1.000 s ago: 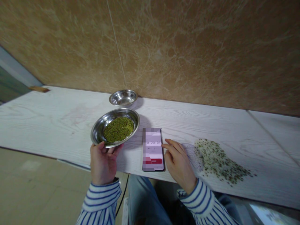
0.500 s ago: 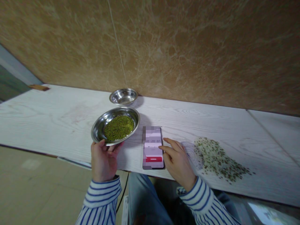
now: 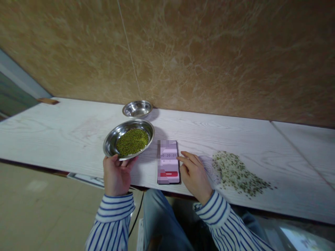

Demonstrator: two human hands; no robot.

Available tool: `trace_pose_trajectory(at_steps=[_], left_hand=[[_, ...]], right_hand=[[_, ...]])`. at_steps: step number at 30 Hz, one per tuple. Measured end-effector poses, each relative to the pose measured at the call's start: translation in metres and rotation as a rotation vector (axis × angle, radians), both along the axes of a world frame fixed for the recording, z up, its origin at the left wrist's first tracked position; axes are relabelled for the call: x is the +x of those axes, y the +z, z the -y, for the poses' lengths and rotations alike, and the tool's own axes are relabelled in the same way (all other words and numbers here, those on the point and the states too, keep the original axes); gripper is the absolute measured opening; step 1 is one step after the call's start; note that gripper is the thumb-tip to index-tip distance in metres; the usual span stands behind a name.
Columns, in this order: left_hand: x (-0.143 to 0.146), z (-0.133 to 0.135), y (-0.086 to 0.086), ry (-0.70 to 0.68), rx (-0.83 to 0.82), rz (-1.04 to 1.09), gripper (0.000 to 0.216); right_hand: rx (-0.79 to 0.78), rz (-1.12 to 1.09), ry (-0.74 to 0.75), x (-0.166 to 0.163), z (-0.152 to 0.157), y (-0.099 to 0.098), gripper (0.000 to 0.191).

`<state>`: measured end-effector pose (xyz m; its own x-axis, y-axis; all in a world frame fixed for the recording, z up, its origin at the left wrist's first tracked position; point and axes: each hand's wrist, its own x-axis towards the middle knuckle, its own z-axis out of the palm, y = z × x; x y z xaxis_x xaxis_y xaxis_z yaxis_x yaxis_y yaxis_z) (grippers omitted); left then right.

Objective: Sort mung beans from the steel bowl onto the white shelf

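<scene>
My left hand (image 3: 117,176) grips the near rim of a shiny metal bowl (image 3: 108,139), thumb over the edge and fingers underneath. The bowl is tilted a little and holds green beans (image 3: 132,142) like mung beans. A smartphone (image 3: 169,168) lies flat on the white tabletop (image 3: 65,136), its screen reading 00:20:01 above a red button. At the phone's right edge is my right hand (image 3: 194,174), holding nothing, its fingers apart and a fingertip over or touching the screen's side. To its right spreads a pile of white grains mixed with darker beans (image 3: 239,172).
A second metal bowl (image 3: 137,109) stands behind the held one, near the brown marbled wall (image 3: 183,52). A pale, lacy-patterned round thing (image 3: 209,167) lies partly under the pile. A wooden block (image 3: 48,101) sits at the far left corner.
The view has shifted slightly. Both hands keep nearly the same places, the bowl still in my left hand and my right hand beside the phone. The reading stays at 00:20:01.
</scene>
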<state>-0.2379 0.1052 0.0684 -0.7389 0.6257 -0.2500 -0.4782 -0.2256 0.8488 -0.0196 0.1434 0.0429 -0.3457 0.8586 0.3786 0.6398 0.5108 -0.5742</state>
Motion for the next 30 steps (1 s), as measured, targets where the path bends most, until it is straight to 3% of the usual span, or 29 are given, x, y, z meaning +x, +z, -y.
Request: trace_pose_trajectory(at_steps=[10, 17, 24, 30], left_hand=[[0.018, 0.04, 0.01, -0.029, -0.003, 0.052, 0.013], [0.016, 0.054, 0.021, -0.031, -0.034, 0.033, 0.014], [0.021, 0.066, 0.02, -0.098, -0.036, 0.07, 0.017], [0.02, 0.076, 0.021, -0.087, -0.031, 0.083, 0.015]], right_hand=[[0.069, -0.056, -0.006, 0.004, 0.011, 0.004, 0.028], [0.172, 0.386, -0.109, 0.056, 0.022, 0.032, 0.028], [-0.087, 0.762, -0.057, 0.082, -0.019, 0.059, 0.028], [-0.138, 0.835, -0.003, 0.077, -0.028, 0.059, 0.029]])
